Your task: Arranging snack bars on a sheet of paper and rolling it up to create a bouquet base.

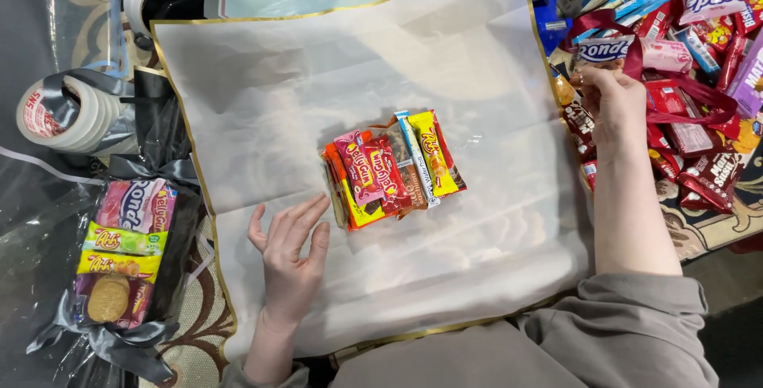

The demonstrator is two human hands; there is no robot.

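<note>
Currently resting flat: left hand, fingers spread, gripping nothing, palm down on white wrapping sheet.
Just beside fingertips, at sheet centre: bundle of snack packets. Well apart at sheet's right edge: right hand, fingers curled loosely around dark red ribbon over heap of loose sweets. Left of sheet: tape rolls, wrapped snack pack.

A floor covered by a patterned carpet with cream and brown scrollwork was seen at the lower left and again at the right edge. Even, soft light was cast from above, with few shadows. No walls, windows or furniture were shown.
</note>
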